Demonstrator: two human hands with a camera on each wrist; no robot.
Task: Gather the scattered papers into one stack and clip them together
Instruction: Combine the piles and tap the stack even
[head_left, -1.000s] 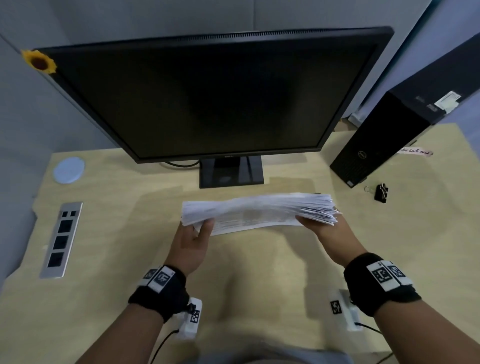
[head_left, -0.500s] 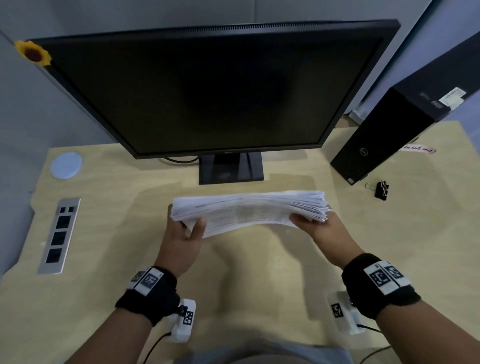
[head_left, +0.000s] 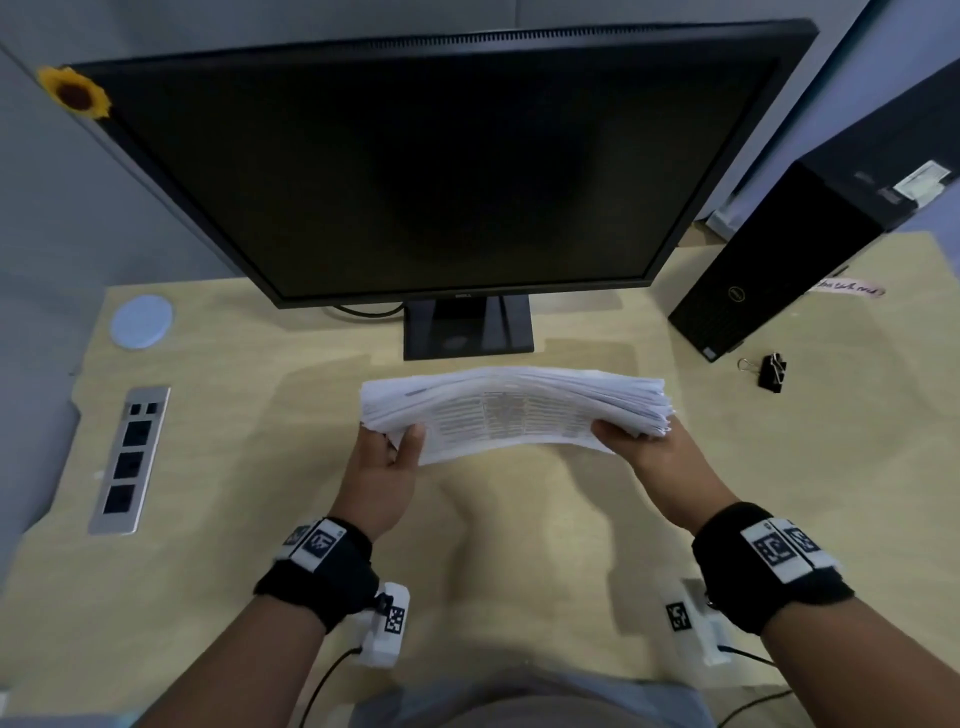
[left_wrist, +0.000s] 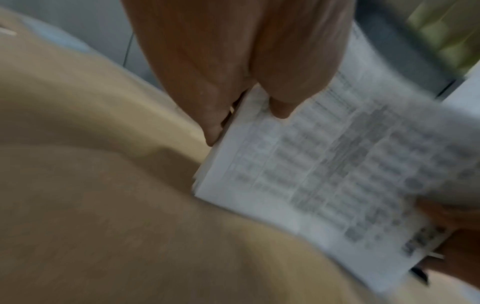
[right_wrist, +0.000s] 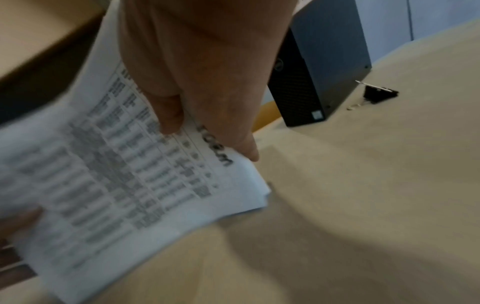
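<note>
A thick stack of printed white papers (head_left: 514, 410) is held above the desk, in front of the monitor stand. My left hand (head_left: 387, 457) grips its left end, thumb on the near face and fingers behind. My right hand (head_left: 641, 447) grips the right end the same way. The wrist views show the printed sheet (left_wrist: 324, 170) under my left thumb and the sheet's corner (right_wrist: 161, 174) under my right thumb. A black binder clip (head_left: 771, 371) lies on the desk to the right, apart from both hands; it also shows in the right wrist view (right_wrist: 379, 93).
A large black monitor (head_left: 441, 171) stands just behind the papers on its stand (head_left: 467, 327). A black computer tower (head_left: 779, 260) lies at the right, beside the clip. A metal socket panel (head_left: 130, 457) and a round white cap (head_left: 141, 321) sit at the desk's left.
Both hands have kept their grip on the stack, which shifted slightly left and now shows more of its printed near face.
</note>
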